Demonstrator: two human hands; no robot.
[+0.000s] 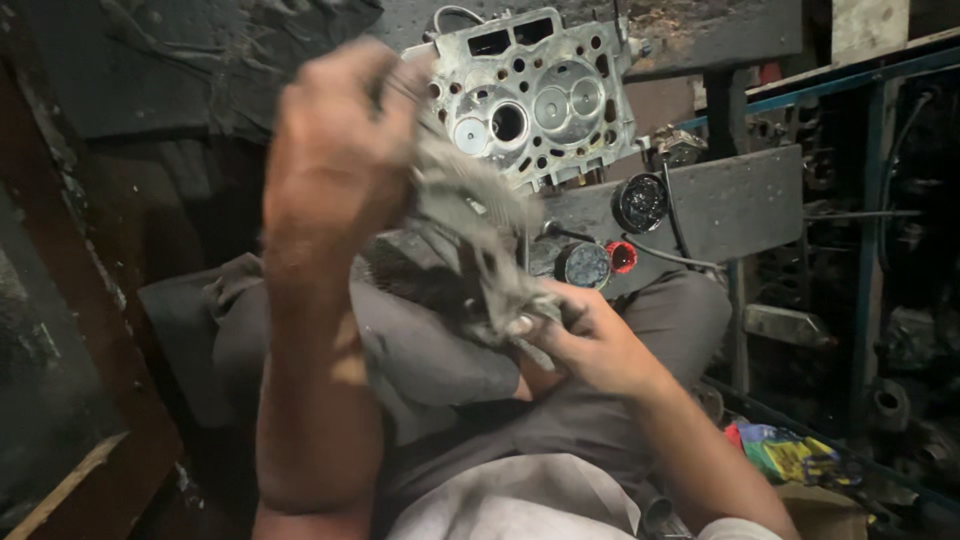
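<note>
Gripping a dirty grey rag (pixel 475 235) at both ends, the two hands stretch it across the middle of the view. The left hand (pixel 335 165), raised at 10 o'clock and blurred, has its fingers closed around the rag's upper end. The right hand (pixel 590 340), lower at 5 o'clock over the lap, pinches the lower end with curled fingers. Behind the rag, at 12 o'clock, a metal cylinder head (pixel 535 95) stands tilted on the dark desk (pixel 740 200), near round gauges (pixel 640 203).
</note>
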